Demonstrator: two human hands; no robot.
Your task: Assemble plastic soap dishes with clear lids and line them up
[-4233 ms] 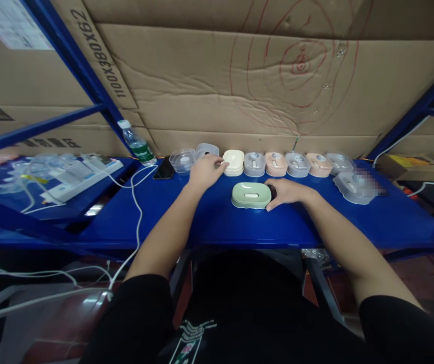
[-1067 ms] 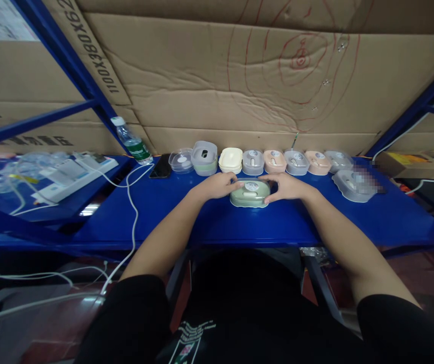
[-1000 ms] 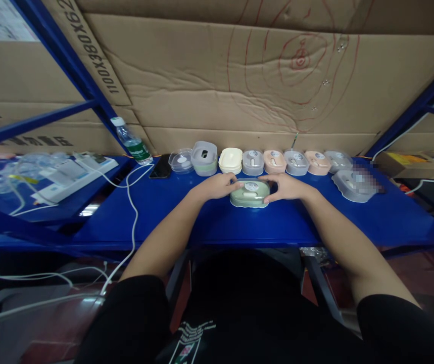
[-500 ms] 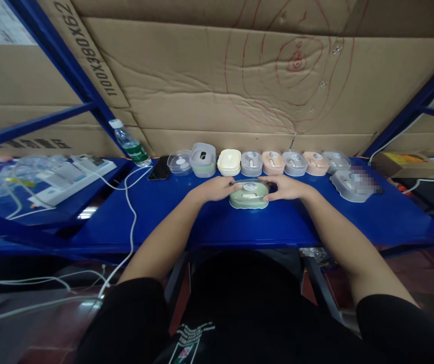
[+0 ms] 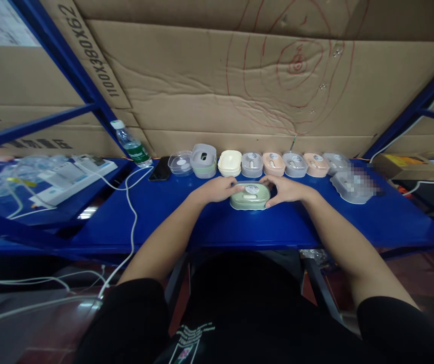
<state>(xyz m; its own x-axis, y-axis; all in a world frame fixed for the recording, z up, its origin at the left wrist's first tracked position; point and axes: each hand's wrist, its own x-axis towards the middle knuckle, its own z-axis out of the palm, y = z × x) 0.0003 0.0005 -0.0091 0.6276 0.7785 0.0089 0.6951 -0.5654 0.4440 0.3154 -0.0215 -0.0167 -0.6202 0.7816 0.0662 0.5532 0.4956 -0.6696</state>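
Note:
A green plastic box with a clear lid and a round label (image 5: 250, 200) rests on the blue table in front of me. My left hand (image 5: 220, 189) grips its left side, the thumb lying over the lid's edge. From the right, my right hand (image 5: 283, 189) curves around the other side with its thumb at the front corner. Fingers of both hands are partly hidden behind the box. Close behind stand a grey lidded box (image 5: 252, 165) and a peach one (image 5: 273, 165), in a row of similar boxes.
Left in the row are cream trays (image 5: 229, 163), stacked grey boxes (image 5: 203, 162) and a clear round-cornered container (image 5: 181, 163). A phone (image 5: 160, 169), a water bottle (image 5: 132, 145) and a white cable (image 5: 133, 212) lie farther left. A clear lid (image 5: 349, 188) sits at right; cardboard (image 5: 186, 76) walls the back.
The green box has turned or tilted slightly between my hands, and my right thumb sits a little lower on its side. Both hands still hold it.

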